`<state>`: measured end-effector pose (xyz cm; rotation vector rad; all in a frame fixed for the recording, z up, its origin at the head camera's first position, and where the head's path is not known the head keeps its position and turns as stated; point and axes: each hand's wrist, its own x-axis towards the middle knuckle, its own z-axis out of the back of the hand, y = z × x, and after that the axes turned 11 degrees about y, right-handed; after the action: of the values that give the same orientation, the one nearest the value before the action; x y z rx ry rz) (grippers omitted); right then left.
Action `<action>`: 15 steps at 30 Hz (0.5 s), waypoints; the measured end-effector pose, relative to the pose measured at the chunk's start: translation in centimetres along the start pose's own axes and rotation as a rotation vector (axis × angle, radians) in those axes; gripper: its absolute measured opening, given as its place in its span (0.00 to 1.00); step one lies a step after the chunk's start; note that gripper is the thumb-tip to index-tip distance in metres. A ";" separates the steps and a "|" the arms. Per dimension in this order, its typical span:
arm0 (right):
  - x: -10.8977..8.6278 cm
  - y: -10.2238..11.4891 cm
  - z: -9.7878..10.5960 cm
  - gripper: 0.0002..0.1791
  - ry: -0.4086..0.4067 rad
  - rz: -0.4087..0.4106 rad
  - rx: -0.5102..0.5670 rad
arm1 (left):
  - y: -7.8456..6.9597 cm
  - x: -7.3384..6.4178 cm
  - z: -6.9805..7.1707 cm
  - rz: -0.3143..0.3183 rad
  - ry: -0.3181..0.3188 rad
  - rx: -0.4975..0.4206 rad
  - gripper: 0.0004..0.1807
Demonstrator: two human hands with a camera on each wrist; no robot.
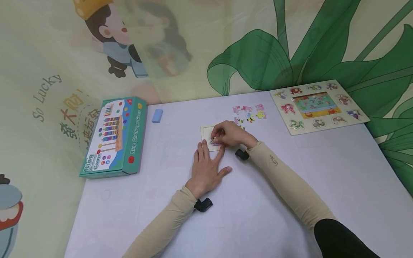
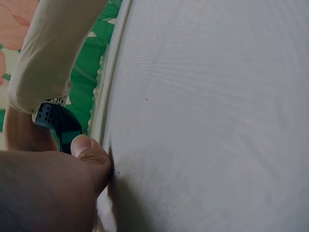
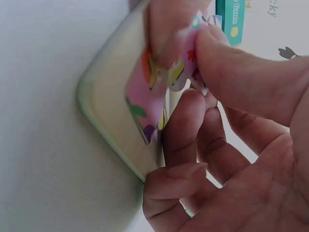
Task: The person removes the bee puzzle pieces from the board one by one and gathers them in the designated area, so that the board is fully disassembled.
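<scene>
A small, pale puzzle tray (image 1: 204, 133) lies on the white table, partly covered by both hands. Above it, my right hand (image 1: 230, 133) pinches a pink patterned puzzle piece (image 3: 189, 55) between thumb and forefinger. Another pink piece (image 3: 141, 92), with green and purple marks, sits inside the tray under that hand. My left hand (image 1: 206, 172) lies flat with its fingers spread, fingertips at the tray's near edge. Its thumb (image 2: 91, 157) shows in the left wrist view, where the tray is out of sight.
Several loose puzzle pieces (image 1: 246, 109), pink and yellow, lie beyond the right hand. At the back right is a board (image 1: 280, 123) with sea-animal pieces. A green ring-game box (image 1: 130, 143) and a blue block (image 1: 157, 115) stand to the left.
</scene>
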<state>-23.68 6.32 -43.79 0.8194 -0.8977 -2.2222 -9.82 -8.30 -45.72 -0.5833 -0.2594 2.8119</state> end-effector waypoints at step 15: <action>-0.4 -0.8 1.0 0.06 -0.042 0.024 0.197 | 0.1 0.1 0.0 -0.009 -0.010 0.014 0.45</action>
<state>-24.43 7.41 -43.65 0.8487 -1.1545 -2.1616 -9.93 -8.40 -45.81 -0.5644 -0.2428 2.8065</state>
